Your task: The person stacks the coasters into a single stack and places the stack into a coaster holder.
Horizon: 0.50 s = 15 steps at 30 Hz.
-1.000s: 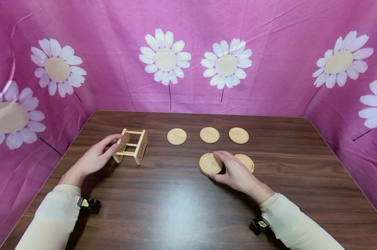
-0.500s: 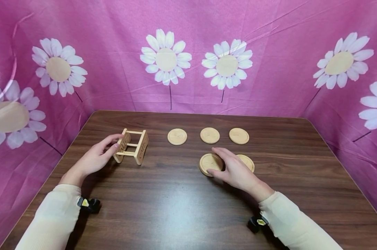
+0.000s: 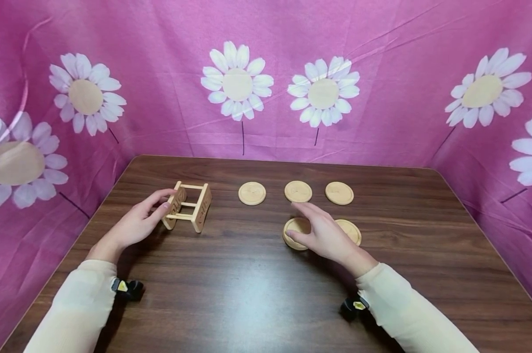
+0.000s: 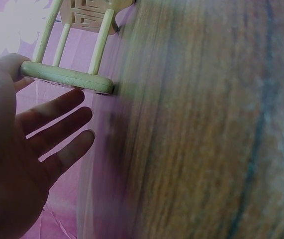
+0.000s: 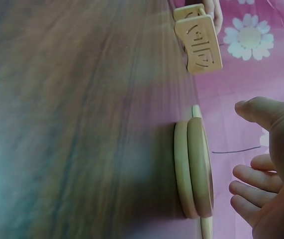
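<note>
At the left of the table stands a small wooden coaster holder (image 3: 202, 214) with cut-out side panels joined by dowels. My left hand (image 3: 135, 223) pinches its near side panel between thumb and index finger; the other fingers are spread below it in the left wrist view. My right hand (image 3: 329, 239) hovers just above a stack of two round wooden coasters (image 3: 294, 226), thumb and fingers apart, holding nothing. In the right wrist view the stacked coasters (image 5: 194, 169) lie apart from the hand. Another coaster (image 3: 350, 231) is partly hidden behind this hand.
Along the back lie three single coasters: the left one (image 3: 252, 193), the middle one (image 3: 298, 191) and the right one (image 3: 339, 193). All rest on a dark wooden table (image 3: 230, 279). A pink curtain (image 3: 168, 88) with printed daisies surrounds its far sides.
My right hand has let go of the upper coaster on the stack, lifted slightly and shifted left over it. The left hand and the coaster holder have stayed put.
</note>
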Motion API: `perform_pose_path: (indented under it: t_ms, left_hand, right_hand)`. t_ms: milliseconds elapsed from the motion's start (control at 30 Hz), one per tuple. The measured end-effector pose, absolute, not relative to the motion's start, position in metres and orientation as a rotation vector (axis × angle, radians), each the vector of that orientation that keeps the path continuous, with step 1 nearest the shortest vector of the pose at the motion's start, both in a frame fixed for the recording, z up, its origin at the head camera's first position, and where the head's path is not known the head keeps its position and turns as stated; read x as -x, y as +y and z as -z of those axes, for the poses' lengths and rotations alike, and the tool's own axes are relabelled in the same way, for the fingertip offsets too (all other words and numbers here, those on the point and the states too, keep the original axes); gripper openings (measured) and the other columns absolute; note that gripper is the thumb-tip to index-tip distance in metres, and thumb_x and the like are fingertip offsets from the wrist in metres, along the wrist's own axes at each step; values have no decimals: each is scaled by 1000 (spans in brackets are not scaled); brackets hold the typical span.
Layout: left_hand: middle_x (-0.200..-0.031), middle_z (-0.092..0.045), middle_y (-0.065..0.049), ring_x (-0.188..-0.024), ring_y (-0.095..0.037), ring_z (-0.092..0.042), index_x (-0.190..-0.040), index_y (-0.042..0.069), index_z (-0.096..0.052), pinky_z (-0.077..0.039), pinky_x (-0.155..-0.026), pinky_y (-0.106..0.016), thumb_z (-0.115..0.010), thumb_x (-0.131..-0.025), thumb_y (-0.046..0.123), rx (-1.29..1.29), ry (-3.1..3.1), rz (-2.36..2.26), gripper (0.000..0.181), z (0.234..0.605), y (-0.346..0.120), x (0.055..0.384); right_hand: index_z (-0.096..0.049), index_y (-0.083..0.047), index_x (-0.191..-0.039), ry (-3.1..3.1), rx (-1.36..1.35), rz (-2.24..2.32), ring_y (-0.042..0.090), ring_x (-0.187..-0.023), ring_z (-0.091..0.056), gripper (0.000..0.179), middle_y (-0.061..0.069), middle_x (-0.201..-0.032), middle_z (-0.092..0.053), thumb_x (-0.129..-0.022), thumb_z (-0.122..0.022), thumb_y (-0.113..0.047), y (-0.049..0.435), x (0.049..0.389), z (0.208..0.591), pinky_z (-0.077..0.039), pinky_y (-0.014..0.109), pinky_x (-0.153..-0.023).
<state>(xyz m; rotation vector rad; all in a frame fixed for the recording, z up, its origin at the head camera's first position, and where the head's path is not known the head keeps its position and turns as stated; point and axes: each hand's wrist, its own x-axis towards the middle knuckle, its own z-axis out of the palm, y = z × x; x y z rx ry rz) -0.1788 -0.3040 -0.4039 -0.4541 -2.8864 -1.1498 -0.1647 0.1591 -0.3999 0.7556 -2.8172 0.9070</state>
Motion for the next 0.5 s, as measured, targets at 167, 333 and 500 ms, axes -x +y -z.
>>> perform_pose_path:
  t_ms: [167,333,500]
  left_hand:
    - [-136,-66,-28,-120,-39,-66,-158,11,-49,-50,-98,-35,-46,-117,22,455,-2887,1155,43,405,-305,179]
    - [-137,-66,-27,-121,-39,-66,-159,12,-49,-50,-98,-35,-45,-117,22,462,-2886,1157,43,405,-305,179]
    - [-136,-67,-26,-120,-37,-65,-159,12,-49,-50,-97,-33,-45,-117,21,462,-2883,1162,43,406,-306,180]
  right_hand:
    - [-57,5,-150,-2815,-760,-925,41,-144,-57,69,23,-152,-62,-95,-84,-25,151,171,399,-44,56,-121]
    - [-56,7,-151,-2819,-796,-908,42,-144,-57,70,25,-152,-62,-95,-84,-25,144,176,397,-44,56,-121]
    - [-54,8,-152,-2831,-814,-899,43,-145,-56,73,26,-153,-60,-96,-83,-27,137,183,395,-43,56,-122]
